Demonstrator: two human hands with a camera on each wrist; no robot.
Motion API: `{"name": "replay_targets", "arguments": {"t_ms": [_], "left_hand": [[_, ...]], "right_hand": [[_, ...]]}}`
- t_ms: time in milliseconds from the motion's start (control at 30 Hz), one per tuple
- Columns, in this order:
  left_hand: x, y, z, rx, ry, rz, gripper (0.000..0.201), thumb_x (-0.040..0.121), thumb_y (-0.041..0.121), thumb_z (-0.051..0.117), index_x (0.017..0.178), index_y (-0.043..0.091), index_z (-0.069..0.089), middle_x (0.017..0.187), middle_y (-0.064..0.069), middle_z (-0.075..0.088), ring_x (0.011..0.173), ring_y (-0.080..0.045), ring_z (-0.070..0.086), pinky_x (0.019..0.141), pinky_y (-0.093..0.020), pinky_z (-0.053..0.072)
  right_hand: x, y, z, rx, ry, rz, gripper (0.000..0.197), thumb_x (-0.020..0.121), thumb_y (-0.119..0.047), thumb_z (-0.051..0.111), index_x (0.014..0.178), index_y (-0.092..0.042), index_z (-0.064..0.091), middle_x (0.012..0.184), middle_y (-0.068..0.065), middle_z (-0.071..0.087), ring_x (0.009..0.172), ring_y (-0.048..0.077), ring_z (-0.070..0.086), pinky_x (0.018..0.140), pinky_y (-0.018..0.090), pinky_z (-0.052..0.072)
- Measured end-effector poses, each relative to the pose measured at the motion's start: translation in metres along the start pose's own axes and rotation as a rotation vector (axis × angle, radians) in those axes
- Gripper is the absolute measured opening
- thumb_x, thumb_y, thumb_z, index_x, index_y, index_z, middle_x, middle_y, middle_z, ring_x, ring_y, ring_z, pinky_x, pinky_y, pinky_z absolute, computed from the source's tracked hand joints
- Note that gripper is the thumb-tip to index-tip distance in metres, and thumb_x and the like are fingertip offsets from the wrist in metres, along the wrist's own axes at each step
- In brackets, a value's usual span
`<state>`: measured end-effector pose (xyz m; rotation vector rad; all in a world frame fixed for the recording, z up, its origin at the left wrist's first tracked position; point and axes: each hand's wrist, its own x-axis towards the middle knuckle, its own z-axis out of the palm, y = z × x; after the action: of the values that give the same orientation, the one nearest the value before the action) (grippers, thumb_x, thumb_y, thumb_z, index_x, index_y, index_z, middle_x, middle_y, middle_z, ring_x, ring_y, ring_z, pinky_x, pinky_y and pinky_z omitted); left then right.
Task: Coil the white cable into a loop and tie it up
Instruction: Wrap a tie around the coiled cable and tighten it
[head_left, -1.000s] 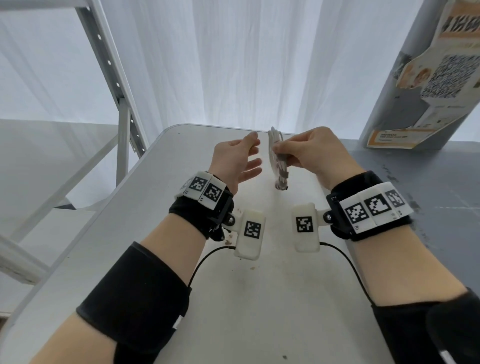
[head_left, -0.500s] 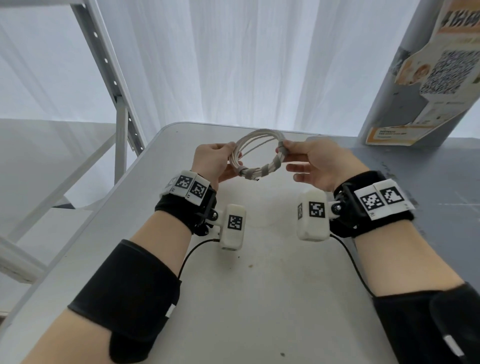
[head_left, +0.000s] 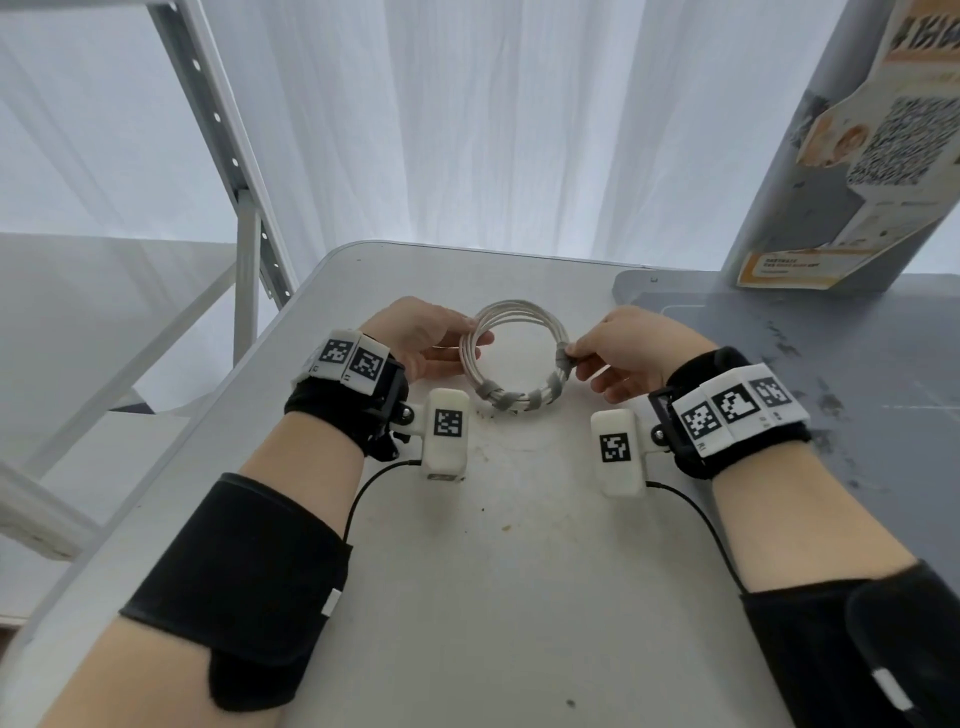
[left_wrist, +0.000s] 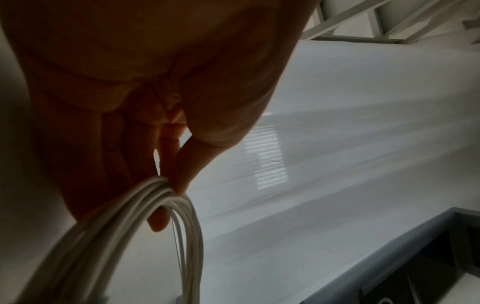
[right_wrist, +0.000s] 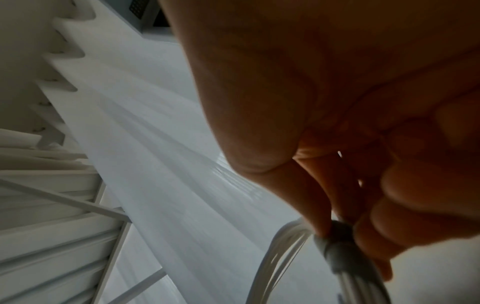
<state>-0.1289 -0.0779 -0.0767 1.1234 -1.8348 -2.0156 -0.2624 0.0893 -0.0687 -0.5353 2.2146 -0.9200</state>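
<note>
Behind our fingers, each wrist wears a black fabric strap (head_left: 358, 410) topped with white blocks printed with black square codes (head_left: 732, 410). A white plastic camera pod (head_left: 445, 431) juts from each strap, trailing a thin black cable (head_left: 363, 493). Further back, black wraps (head_left: 234, 587), perhaps elastic, cover our forearms.
</note>
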Motion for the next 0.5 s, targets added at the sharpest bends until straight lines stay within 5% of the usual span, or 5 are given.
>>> {"name": "replay_targets", "arguments": {"t_ms": [133,300,433,500], "left_hand": [[-0.0002,-0.0009,0.0011,0.088,0.032,0.042,0.005,0.094,0.002,0.063,0.090,0.001,0.065,0.087,-0.015,0.075,0.070,-0.021,0.070,0.069,-0.033,0.061],[0.0005,-0.0023,0.0013,0.156,0.095,0.115,0.002,0.089,0.009,0.071,0.089,0.007,0.070,0.084,-0.008,0.075,0.058,-0.010,0.066,0.059,-0.024,0.056],[0.0031,-0.0017,0.0004,0.201,0.113,0.114,0.005,0.086,0.007,0.074,0.085,0.012,0.072,0.081,-0.005,0.071,0.070,-0.014,0.065,0.070,-0.031,0.057],[0.0037,-0.0004,0.0018,0.253,0.094,0.100,0.009,0.089,0.004,0.069,0.085,0.012,0.072,0.083,-0.006,0.069,0.072,-0.016,0.063,0.062,-0.026,0.057]], "right_hand": [[0.0008,0.0014,0.0006,-0.045,-0.010,0.007,0.020,0.099,-0.015,0.062,0.098,0.001,0.074,0.075,0.009,0.066,0.055,0.018,0.055,0.048,0.025,0.050],[0.0003,0.0041,0.0000,-0.071,-0.014,0.001,0.023,0.094,-0.014,0.070,0.100,0.008,0.073,0.067,0.008,0.065,0.051,0.016,0.054,0.046,0.023,0.052],[0.0002,0.0045,0.0014,-0.107,-0.028,0.001,0.021,0.089,-0.012,0.075,0.094,0.008,0.075,0.058,0.007,0.064,0.047,0.016,0.053,0.047,0.024,0.052],[0.0007,0.0045,0.0016,-0.118,-0.037,0.002,0.021,0.087,-0.014,0.076,0.091,0.007,0.076,0.057,0.006,0.064,0.047,0.016,0.054,0.049,0.025,0.053]]}}
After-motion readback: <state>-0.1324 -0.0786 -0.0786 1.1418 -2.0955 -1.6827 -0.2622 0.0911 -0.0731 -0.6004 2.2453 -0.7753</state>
